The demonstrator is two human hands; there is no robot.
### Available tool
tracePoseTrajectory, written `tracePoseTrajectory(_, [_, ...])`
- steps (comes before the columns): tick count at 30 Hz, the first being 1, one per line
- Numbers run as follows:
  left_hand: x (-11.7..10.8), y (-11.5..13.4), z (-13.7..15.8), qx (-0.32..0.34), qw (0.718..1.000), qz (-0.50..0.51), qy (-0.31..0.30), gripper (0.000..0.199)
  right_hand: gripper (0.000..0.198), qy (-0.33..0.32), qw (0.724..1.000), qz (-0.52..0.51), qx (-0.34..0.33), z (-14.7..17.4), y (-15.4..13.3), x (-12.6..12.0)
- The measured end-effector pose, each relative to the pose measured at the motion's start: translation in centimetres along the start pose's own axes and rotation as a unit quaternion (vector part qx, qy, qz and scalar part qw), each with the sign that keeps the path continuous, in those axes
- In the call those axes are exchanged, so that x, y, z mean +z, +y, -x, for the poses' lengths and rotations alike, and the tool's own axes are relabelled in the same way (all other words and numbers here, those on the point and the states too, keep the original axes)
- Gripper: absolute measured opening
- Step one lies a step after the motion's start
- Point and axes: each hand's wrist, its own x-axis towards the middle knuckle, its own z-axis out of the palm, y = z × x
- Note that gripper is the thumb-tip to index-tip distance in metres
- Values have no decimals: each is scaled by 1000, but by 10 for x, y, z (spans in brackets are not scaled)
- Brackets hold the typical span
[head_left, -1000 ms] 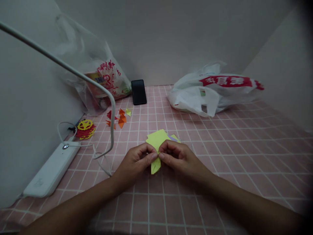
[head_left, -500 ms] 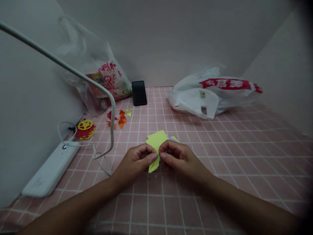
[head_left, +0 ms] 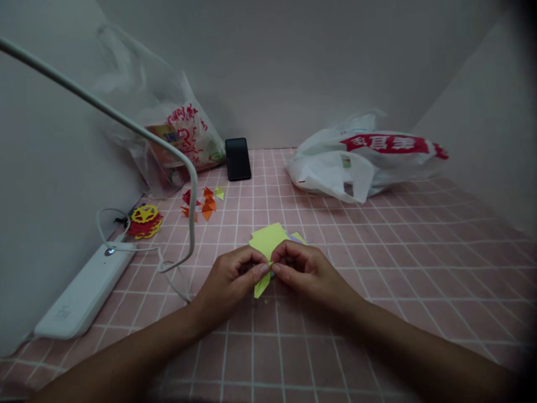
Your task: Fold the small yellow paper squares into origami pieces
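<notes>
My left hand (head_left: pixel 239 274) and my right hand (head_left: pixel 304 266) meet fingertip to fingertip over the middle of the table. Both are closed in a pinch on a small yellow folded paper (head_left: pixel 271 265), mostly covered by the fingers. Under and behind it lie yellow paper sheets (head_left: pixel 268 237), with a lilac edge and another yellow corner showing past my right fingers. A pointed yellow end sticks out below my left thumb; which piece it belongs to I cannot tell.
Several small orange, red and yellow folded papers (head_left: pixel 208 207) lie at the left. Beyond them are a black phone (head_left: pixel 238 159) and a clear plastic bag (head_left: pixel 168 145). A white power strip (head_left: pixel 84 291), a looping cable (head_left: pixel 191 212) and red-yellow cutouts (head_left: pixel 145 221) sit left; a white bag (head_left: pixel 327 168) lies right.
My fingertips have shifted slightly around the small yellow paper, and a yellow tip now shows between them. Everything else looks the same apart from a slight shift of view.
</notes>
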Motion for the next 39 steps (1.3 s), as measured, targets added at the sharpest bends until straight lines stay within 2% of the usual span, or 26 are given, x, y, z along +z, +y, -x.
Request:
tracePoseTrajectory(8, [0,0,1,42,996,-85,1,18,11,-4,1000,5,-4,-1,0,-1])
tracePoseTrajectory(15, [1,-1,2,38,995,-92,11,14,9,-5,1000,16,-3,0,0,0])
tracePoseTrajectory(31, [1,0,1,-2,1000,-31,-2,16,10,-5,1000,25,-8,2,-3,1])
tracePoseTrajectory(39, [2,-3,-1,-30,999,26,-6,15,10,0,1000,16,15,2,-1,2])
